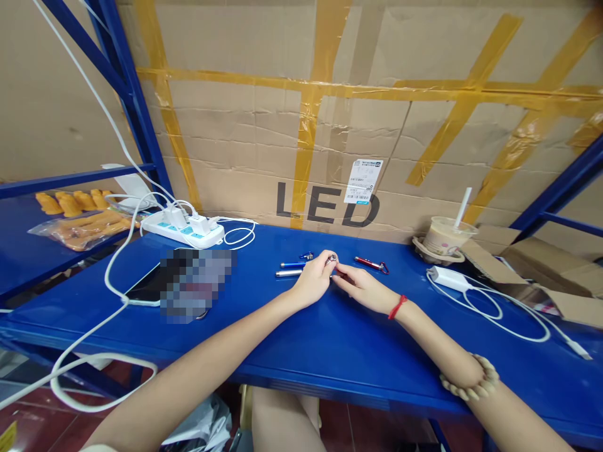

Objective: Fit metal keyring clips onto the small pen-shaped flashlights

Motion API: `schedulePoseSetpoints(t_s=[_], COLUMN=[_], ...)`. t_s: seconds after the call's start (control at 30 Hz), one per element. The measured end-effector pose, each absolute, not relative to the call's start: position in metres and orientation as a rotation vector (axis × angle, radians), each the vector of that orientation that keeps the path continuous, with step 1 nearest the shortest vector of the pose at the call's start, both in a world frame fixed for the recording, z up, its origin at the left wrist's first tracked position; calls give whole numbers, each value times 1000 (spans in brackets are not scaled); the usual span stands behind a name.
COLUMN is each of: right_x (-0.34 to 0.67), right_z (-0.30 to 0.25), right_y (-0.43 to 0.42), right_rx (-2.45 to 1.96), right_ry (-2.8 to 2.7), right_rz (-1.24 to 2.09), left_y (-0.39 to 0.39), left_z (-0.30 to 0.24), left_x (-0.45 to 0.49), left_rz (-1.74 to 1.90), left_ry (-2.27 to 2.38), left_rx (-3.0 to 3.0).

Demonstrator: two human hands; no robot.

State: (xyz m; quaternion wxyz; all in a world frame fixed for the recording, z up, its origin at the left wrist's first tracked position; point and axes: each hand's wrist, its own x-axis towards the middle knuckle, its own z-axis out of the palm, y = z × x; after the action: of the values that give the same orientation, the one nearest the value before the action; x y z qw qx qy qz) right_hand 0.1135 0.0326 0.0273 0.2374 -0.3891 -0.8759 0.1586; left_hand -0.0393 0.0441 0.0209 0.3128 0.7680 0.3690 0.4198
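Observation:
My left hand (315,278) is closed in a pinch on a small silver-tipped keychain flashlight (331,258), held just above the blue table (330,339). My right hand (358,288) meets it from the right, its fingertips pinched on the same small piece. Just behind the hands lie a blue keychain flashlight (296,263) and a silver one (288,273). A red keychain flashlight (370,264) lies to the right of them.
A white power strip (183,231) with chargers and cables sits back left, beside a phone (146,287). A drink cup with a straw (445,237) and a white charger with its cable (450,278) are at the right. A taped cardboard wall stands behind.

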Motion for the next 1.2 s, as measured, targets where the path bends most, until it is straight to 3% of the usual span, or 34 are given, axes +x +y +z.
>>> schedulePoseSetpoints(t_s=[0.23, 0.47, 0.83, 1.2], right_x=[118, 113, 112, 116], right_z=[28, 32, 28, 26], right_y=[35, 31, 28, 33], right_rx=[-996, -1017, -1054, -1013], right_ry=[-2445, -2384, -2467, -2452], right_rz=[-9, -174, -54, 54], left_y=[48, 51, 51, 51], left_z=[21, 19, 17, 19], left_x=[-39, -41, -47, -47], left_rz=[1187, 1231, 1083, 1126], left_ry=[982, 983, 921, 914], left_rx=[1895, 1826, 2224, 2243])
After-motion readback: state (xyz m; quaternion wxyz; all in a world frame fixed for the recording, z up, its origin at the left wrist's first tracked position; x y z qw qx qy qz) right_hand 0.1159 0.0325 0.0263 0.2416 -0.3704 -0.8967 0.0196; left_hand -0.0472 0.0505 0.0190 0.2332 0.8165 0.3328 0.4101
